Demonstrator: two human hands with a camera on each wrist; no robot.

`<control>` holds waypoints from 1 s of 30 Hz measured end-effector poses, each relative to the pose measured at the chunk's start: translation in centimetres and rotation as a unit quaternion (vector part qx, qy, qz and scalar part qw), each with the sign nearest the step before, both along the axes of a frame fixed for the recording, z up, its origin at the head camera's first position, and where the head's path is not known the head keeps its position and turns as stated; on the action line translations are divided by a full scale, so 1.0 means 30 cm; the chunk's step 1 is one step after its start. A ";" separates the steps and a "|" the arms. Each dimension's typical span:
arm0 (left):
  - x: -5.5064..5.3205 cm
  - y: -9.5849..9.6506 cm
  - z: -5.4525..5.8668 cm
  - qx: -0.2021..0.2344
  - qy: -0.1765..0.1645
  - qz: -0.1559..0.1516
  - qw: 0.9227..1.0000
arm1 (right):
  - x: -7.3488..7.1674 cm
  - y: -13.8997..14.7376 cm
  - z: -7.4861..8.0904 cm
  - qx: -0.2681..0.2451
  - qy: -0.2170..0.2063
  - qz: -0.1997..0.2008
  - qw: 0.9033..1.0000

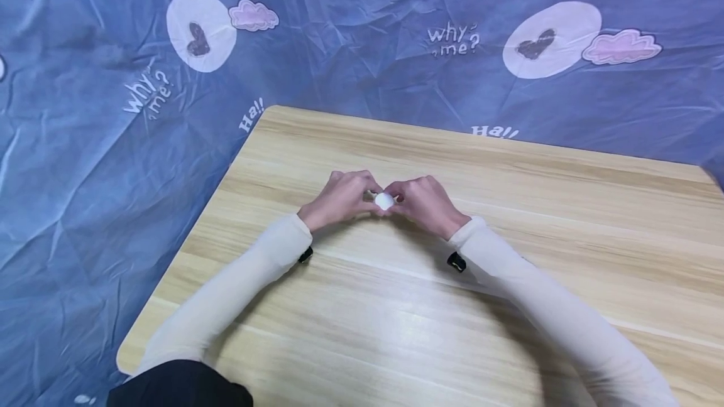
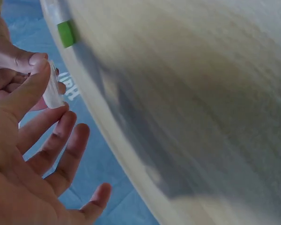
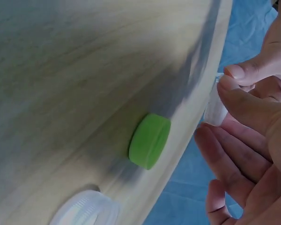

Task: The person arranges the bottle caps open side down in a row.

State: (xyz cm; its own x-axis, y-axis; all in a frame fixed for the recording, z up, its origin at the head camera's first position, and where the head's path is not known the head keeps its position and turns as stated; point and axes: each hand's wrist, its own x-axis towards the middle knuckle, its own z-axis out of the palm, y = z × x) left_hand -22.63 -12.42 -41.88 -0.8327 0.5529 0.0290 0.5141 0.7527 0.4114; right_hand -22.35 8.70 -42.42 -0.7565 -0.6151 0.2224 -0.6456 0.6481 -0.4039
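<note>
Blue cloth (image 1: 73, 206) with pink clouds, white circles and words like "why me?" hangs behind and beside the table. The pale wooden table (image 1: 351, 313) has a rounded corner and stripy grain. Two white sleeves (image 1: 226, 294) reach over it, and a small black thing (image 1: 456, 262) pokes out under each cuff. The left hand (image 1: 345, 198) and right hand (image 1: 427, 206) meet in front of the person. In the right wrist view, part of a clear, ribbed plastic ring (image 3: 86, 211) shows at the bottom, on the wood. A thick green cap (image 3: 150, 140) sits near it, close to the table edge. The thin whitish plastic disc (image 1: 384, 200) is between the two hands, over the table. Both hands pinch it with thumb and fingers, and the left hand's other fingers are spread apart.
</note>
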 end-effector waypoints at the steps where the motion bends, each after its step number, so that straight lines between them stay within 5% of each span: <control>1: -0.001 0.003 -0.004 -0.008 0.001 -0.003 1.000 | -0.001 -0.002 -0.004 0.008 0.002 0.002 1.000; 11: 0.000 0.017 -0.031 -0.050 -0.005 -0.001 0.999 | 0.005 -0.031 -0.025 0.055 0.007 -0.005 0.998; 30: 0.005 0.009 -0.058 -0.074 -0.009 0.001 0.997 | 0.019 -0.054 -0.050 0.057 -0.002 -0.047 0.997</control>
